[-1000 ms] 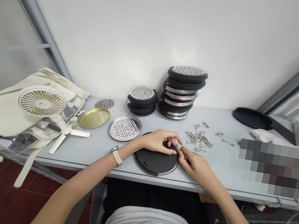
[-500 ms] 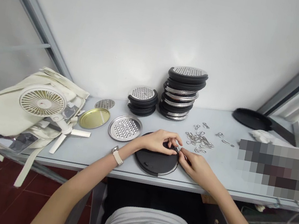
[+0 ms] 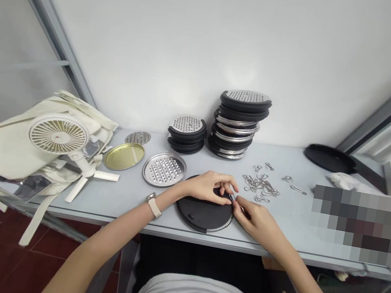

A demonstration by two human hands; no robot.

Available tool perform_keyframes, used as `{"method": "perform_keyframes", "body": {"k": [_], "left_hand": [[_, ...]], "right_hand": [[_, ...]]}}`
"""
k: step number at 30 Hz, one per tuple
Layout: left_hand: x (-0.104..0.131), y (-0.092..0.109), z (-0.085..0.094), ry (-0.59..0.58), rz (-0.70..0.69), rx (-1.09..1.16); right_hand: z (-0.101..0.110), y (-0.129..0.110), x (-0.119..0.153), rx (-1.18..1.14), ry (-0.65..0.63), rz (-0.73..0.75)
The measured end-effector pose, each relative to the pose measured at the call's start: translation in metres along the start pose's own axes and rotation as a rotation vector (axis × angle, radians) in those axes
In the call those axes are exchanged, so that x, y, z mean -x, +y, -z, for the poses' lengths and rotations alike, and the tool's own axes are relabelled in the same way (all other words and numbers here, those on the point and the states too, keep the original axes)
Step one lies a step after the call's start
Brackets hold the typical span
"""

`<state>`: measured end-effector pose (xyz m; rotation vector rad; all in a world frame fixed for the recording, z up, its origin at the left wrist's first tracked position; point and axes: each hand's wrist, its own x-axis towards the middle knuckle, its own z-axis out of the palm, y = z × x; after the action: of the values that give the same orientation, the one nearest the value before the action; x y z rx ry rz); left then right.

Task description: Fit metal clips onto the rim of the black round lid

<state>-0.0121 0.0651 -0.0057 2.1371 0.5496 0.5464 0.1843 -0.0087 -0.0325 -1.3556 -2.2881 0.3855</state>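
A round black disc [image 3: 202,214] lies flat near the table's front edge, with a small raised tab and a bright metal strip along its lower right rim. My left hand [image 3: 211,186] rests over its far side, thumb and curled fingers drawn together at the right edge. There my right hand [image 3: 253,218] pinches what looks like a small wire clip [image 3: 232,198], mostly covered by the fingers. Similar metal wire clips [image 3: 260,184] are scattered just beyond my right hand. To the left of the disc sits a round metal grater plate [image 3: 164,169].
Behind stand a short stack [image 3: 187,135] and a taller stack [image 3: 240,124] of black-rimmed grater discs. Leftward are a gold lid [image 3: 124,156], a loose perforated disc [image 3: 138,137], a white fan [image 3: 59,135] and a cream bag [image 3: 3,143]. A black pan [image 3: 329,159] lies at right.
The whole view has shifted very slightly. Both hands stay at the disc's right edge in nearly the same pose, with no clear change in what they hold.
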Motion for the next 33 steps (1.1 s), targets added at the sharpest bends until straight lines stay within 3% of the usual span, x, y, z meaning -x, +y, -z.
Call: {"method": "perform_keyframes", "body": {"k": [27,33], "left_hand": [[0.0016,0.0049,0.0006,-0.017,0.022,-0.022],[0.0009,0.0056,0.0009,0.002,-0.017,-0.090]], "right_hand": [[-0.0004,0.0005,0.0023,-0.078,0.030,-0.011],[-0.0034,0.0034,-0.0005,-0.004,0.014,-0.004]]}}
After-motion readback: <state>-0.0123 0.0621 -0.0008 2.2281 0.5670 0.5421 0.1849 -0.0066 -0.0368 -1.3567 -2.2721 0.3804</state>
